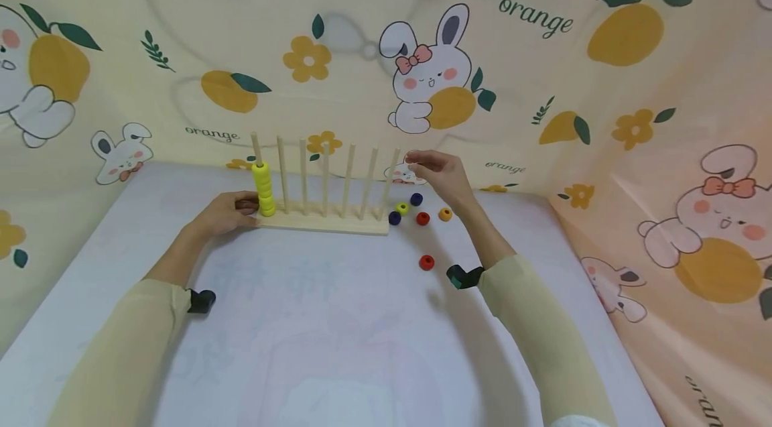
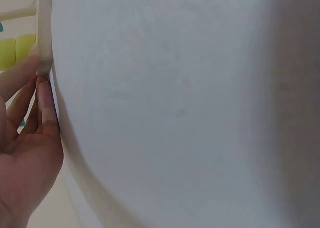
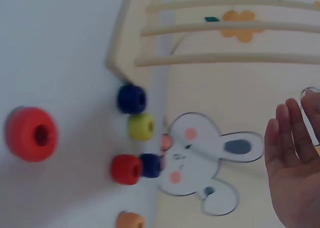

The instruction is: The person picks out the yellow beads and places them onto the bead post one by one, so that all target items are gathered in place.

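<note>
A wooden bead rack [image 1: 322,221] with a row of upright pegs stands near the back of the table. Yellow beads [image 1: 263,189] are stacked on its leftmost peg; the other pegs are bare. At the rack's left end, my left hand [image 1: 224,214] grips the base, thumb on top beside the beads [image 2: 17,50]. My right hand [image 1: 445,177] is raised just right of the top of the rightmost peg [image 1: 391,182], apart from it. In the right wrist view its fingers [image 3: 286,143] look fairly straight, and no bead shows in them.
Right of the rack lie loose beads: dark blue ones [image 1: 416,199], a yellow one [image 1: 402,209], an orange one [image 1: 445,214] and a red one [image 1: 423,218]. Another red bead [image 1: 427,263] lies nearer the front. A patterned cloth [image 1: 356,105] rises behind the white table [image 1: 301,293].
</note>
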Demonstrator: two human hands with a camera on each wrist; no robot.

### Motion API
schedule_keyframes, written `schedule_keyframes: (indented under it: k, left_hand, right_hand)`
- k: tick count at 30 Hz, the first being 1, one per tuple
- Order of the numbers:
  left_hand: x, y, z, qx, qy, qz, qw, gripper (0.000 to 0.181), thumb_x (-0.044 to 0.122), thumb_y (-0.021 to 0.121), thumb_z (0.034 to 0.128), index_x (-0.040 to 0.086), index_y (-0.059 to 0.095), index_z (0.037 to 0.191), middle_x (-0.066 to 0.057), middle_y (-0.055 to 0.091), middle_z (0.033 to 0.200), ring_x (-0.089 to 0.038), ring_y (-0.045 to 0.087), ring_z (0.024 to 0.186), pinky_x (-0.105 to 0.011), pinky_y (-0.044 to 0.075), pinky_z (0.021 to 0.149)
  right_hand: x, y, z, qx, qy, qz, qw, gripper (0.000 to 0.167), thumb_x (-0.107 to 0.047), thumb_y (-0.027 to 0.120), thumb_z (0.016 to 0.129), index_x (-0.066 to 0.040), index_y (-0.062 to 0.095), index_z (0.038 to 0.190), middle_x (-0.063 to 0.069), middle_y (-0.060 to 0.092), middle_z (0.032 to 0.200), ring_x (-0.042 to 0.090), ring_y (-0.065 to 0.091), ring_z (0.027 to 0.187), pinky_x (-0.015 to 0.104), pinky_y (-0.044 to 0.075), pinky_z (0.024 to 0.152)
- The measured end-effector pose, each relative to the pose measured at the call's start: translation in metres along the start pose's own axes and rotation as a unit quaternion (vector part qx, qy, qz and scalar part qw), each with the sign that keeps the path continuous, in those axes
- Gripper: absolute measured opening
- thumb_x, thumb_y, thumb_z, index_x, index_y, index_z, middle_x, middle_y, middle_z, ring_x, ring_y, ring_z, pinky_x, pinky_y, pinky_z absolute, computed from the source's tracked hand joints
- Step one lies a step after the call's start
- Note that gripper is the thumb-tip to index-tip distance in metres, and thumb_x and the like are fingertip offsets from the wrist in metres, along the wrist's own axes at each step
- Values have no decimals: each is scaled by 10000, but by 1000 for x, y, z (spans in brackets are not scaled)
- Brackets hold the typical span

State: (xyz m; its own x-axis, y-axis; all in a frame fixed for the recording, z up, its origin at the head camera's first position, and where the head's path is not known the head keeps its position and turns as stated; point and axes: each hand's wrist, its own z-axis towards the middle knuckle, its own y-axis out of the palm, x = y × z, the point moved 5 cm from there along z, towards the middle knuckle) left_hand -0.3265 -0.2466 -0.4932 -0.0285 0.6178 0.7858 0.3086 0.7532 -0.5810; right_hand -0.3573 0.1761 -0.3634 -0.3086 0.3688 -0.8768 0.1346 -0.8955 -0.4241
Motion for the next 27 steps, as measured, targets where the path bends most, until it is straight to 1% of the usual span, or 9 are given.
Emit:
schedule_keyframes:
  k: [5, 10, 14, 17, 22, 27]
  left_hand:
    - [2, 0, 2, 45, -32, 42, 10000, 734, 101, 730, 890, -87, 342, 1483, -286, 469, 1431, -422, 452, 1322, -511, 369, 1140]
    - [1, -2, 3, 43, -45, 37, 10000, 731, 94, 728, 889, -80, 342, 1486, -277, 471, 1433, -413, 454, 1324, -506, 372, 1140]
    - [0, -3, 2, 32, 35, 14, 10000, 728, 94, 731, 886, -94, 350, 1476, -290, 474, 1425, -420, 465, 1313, -501, 385, 1132]
    - [1, -3, 2, 2, 132, -35, 9999, 723, 93, 733, 886, -107, 354, 1469, -301, 471, 1424, -425, 473, 1306, -501, 395, 1124]
    - [2, -2, 2, -4, 182, -120, 9998, 712, 72, 725, 885, -104, 357, 1469, -296, 466, 1433, -420, 474, 1310, -495, 399, 1123]
    - [2, -2, 1, 12, 218, -123, 9997, 706, 68, 728, 881, -116, 365, 1457, -306, 472, 1422, -427, 480, 1303, -494, 404, 1119]
  right_hand:
    - [22, -1, -5, 25, 125, -102, 9999, 276, -175, 682, 954, -101, 701, 1219, 62, 706, 1171, 189, 644, 1066, 266, 547, 926]
    - [39, 0, -8, 105, 217, -120, 9996, 289, -164, 706, 936, -86, 705, 1214, 99, 707, 1169, 227, 653, 1059, 258, 548, 915]
    - [52, 3, -9, 145, 384, -93, 9991, 280, -160, 734, 913, -75, 721, 1180, 126, 711, 1159, 236, 666, 1025, 230, 549, 857]
    - [62, 6, -10, 122, 504, -200, 9985, 272, -163, 742, 908, -78, 727, 1166, 119, 717, 1146, 207, 675, 995, 206, 550, 825]
    - [75, 11, -10, 50, 633, -194, 9978, 264, -141, 747, 901, -73, 732, 1155, 107, 725, 1135, 161, 687, 989, 199, 567, 839]
    - [82, 15, -10, -58, 667, -78, 9977, 273, -117, 755, 888, -45, 731, 1150, 127, 721, 1147, 200, 697, 1014, 200, 571, 850]
